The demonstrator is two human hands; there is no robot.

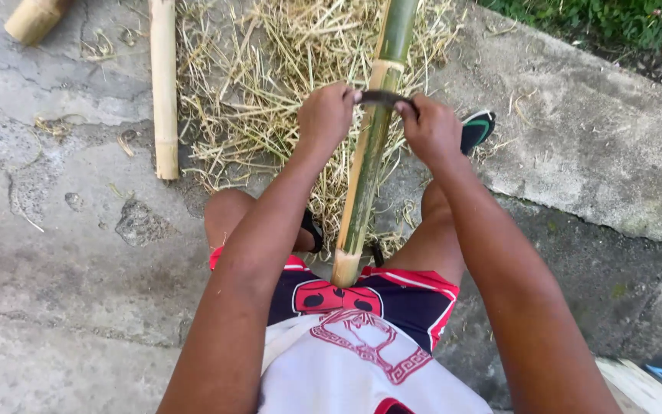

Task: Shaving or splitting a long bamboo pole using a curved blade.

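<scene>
A long green bamboo pole (369, 153) runs from between my knees up and away, its cut end (345, 270) resting near my lap. Part of its skin is scraped pale. A dark curved blade (383, 97) lies across the pole. My left hand (326, 115) grips the blade's left end and my right hand (429, 126) grips its right end, one hand on each side of the pole.
Dry bamboo shavings (270, 92) cover the concrete ahead. A pale stripped bamboo piece (164, 84) lies at the left, and another thicker piece (34, 17) at the top left corner. My sandalled foot (476, 129) is at the right. Grass (607, 23) borders the concrete edge.
</scene>
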